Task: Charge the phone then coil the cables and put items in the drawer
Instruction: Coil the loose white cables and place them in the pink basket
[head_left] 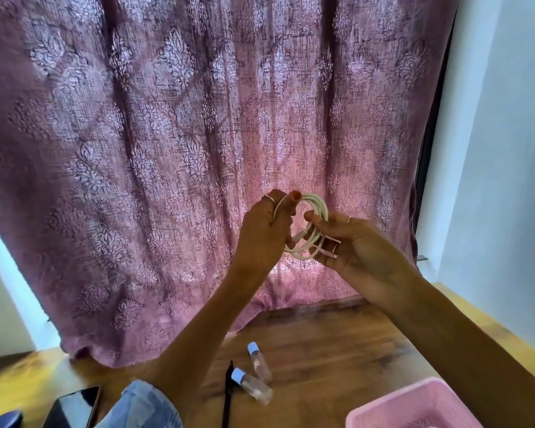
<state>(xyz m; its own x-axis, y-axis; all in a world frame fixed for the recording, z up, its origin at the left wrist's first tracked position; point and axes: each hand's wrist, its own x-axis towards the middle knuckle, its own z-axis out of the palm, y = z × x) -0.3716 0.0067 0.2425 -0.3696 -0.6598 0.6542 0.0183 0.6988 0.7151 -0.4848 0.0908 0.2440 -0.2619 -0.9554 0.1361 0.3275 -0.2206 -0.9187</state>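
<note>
Up in front of the patterned mauve curtain, both hands are raised well above the desk with a white charging cable wound into a loose round coil between them. Her left hand grips the coil's left side, thumb and fingers closed around the strands, a thin ring on one finger and orange polish on the thumbnail. Her right hand pinches the coil's right side, thumb pressed over the strands on top and fingers curled underneath, so the bundle is held firmly from both sides. One end of the cable seems to lie across the right fingers, though it is too blurred to be sure.

Down below on the brown wooden desk, two small clear bottles with pale blue caps lie on their sides, just beside each other: the farther bottle carries a small label whose print I cannot read, and the nearer bottle shows no writing I can make out. A thin black cord runs past them toward the near edge. At the bottom left lies a dark phone, screen blank, no brand visible. A pink perforated plastic basket sits at the bottom right corner.
</note>
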